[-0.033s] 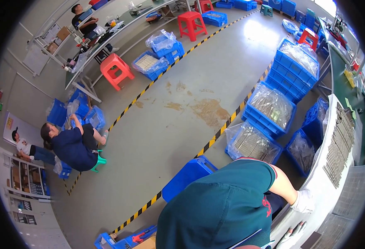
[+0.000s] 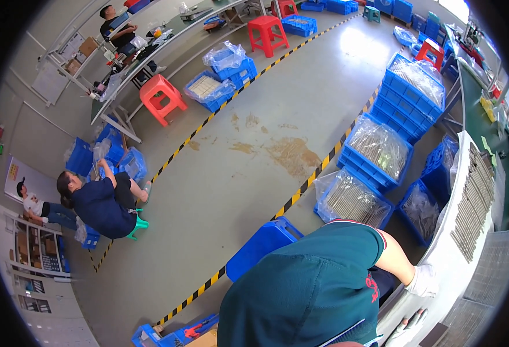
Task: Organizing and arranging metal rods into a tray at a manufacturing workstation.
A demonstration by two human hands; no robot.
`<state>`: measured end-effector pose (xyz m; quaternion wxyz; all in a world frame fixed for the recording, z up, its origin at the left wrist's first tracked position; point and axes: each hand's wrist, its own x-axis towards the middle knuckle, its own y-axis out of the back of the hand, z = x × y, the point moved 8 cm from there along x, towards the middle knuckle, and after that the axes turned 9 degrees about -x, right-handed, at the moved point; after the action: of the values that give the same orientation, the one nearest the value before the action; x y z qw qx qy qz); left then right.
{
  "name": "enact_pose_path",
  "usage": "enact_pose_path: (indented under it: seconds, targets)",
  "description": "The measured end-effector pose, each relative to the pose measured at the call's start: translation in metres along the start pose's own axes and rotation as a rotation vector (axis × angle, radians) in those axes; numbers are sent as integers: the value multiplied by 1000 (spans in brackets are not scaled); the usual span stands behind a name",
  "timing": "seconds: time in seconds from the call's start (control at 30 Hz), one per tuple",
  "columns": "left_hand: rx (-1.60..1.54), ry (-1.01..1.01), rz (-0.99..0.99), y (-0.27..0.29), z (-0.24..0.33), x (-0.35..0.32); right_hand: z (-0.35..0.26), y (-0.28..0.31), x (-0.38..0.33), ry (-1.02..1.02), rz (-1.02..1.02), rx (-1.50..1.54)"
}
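My left hand (image 2: 423, 281), in a white glove, reaches out from a green short sleeve to the near edge of a white-covered bench (image 2: 448, 283). Its fingers blend into the pale cover, so their pose is unclear. Lower down, my right hand (image 2: 406, 330) shows only in part, gloved in white with darker fingertips. Those fingers are apart over the white cover, and I see nothing held in them. Farther along the bench lies a long row of thin metal rods (image 2: 473, 202), side by side and apart from both hands.
Blue crates of bagged rods (image 2: 356, 199) stand left of the bench, some stacked (image 2: 408, 98). A blue crate-like panel (image 2: 260, 246) is beside me. Yellow-black tape (image 2: 301, 194) marks the floor. A person on a green stool (image 2: 107, 205) sits left; red stools (image 2: 162, 98) stand beyond.
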<state>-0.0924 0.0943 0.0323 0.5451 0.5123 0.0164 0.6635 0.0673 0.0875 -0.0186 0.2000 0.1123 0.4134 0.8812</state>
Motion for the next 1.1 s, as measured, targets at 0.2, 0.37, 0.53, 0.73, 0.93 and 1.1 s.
enact_pose_path:
  seconds: [0.2, 0.37, 0.53, 0.73, 0.93, 1.1]
  targets:
    - [-24, -9, 7, 0, 1, 1, 2, -4, -1, -13, -58, 45]
    - [-30, -13, 22, -5, -1, -2, 1, -6, -2, -21, -102, 85]
    - [-55, 5, 38, -5, -5, -3, 2, -12, -2, -31, -153, 121]
    - [-83, 6, 43, -5, -7, -1, 5, -24, -4, -27, -227, 163]
    - [-47, 4, 27, -9, -7, 0, -4, 45, 13, -52, -170, 237]
    - [-25, -9, 31, 2, -2, -2, -7, 58, 18, -65, -198, 241]
